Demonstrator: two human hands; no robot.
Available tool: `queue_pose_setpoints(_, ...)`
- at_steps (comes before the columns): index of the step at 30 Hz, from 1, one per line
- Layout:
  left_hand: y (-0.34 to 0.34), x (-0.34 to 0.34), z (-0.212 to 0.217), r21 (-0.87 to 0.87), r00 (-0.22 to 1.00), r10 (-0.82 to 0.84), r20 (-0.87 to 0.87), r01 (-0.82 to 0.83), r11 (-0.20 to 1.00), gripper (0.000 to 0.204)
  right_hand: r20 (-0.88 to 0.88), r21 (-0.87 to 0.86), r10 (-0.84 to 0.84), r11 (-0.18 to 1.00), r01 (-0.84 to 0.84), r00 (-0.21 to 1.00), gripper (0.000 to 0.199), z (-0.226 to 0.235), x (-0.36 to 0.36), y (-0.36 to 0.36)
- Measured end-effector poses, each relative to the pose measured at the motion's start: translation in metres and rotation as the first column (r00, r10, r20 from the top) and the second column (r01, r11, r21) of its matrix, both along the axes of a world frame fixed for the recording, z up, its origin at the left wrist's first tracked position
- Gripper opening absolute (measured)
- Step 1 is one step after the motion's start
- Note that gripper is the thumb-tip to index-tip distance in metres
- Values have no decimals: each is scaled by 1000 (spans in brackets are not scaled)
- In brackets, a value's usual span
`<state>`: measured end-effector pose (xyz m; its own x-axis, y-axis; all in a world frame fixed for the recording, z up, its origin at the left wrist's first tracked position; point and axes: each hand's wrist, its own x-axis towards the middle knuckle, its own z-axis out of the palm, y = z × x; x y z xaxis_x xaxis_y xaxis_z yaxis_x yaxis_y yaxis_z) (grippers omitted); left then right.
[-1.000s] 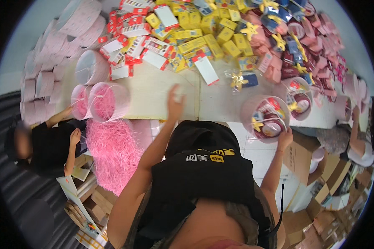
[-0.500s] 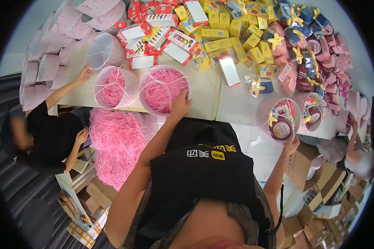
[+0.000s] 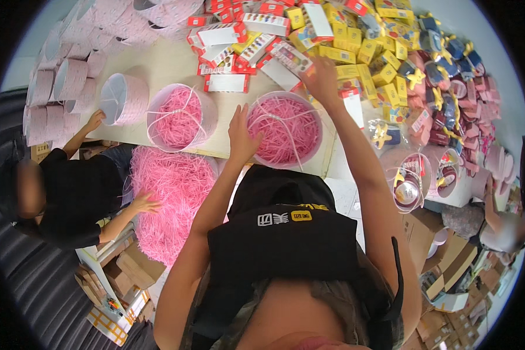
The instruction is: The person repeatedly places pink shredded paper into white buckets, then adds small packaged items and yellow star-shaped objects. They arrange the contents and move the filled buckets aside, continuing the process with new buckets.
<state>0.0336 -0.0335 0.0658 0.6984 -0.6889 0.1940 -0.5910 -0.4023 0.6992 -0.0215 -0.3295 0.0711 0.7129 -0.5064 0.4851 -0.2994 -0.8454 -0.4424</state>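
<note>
A round pink bucket (image 3: 316, 140) stands in front of me, filled with pink paper shred (image 3: 283, 128), its white cord handle lying across the top. My left hand (image 3: 243, 137) is open at its left side, fingers stretched, the thumb near the rim. Beyond the bucket, my right hand (image 3: 322, 84) reaches into the pile and closes around the right end of a red-and-white box (image 3: 287, 57). Its fingertips are partly hidden. To the right stands a bucket holding several items (image 3: 407, 186), including a round dark-red container and a yellow star; neither hand touches it.
Another shred-filled bucket (image 3: 207, 125) and an empty bucket (image 3: 122, 102) stand left. A co-worker's hand (image 3: 144, 204) is at the pink shred heap (image 3: 172, 175). Yellow boxes (image 3: 385, 67), star-topped packets and pink packs (image 3: 420, 119) cover the far right. Another person works at far right.
My right hand has left the item-filled bucket and reached the box pile. My left hand has moved from the shred-filled bucket's right rim to its left side; that bucket now stands farther right.
</note>
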Motion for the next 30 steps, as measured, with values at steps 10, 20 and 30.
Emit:
queue_pose_setpoints(10,-42,16,2,492,816,-507,279,332,805,37,-594,-16,-53,998,54,802,67,-46,63,-18)
queue_pose_setpoints(20,-2,-12,27,138,922,-348,168,328,935,19,90,762,-5,644,-65,996,68,61,-24,44)
queue_pose_setpoints(30,13,-19,26,126,942,-297,157,279,952,18,-119,844,351,529,-91,929,60,-16,-44,133)
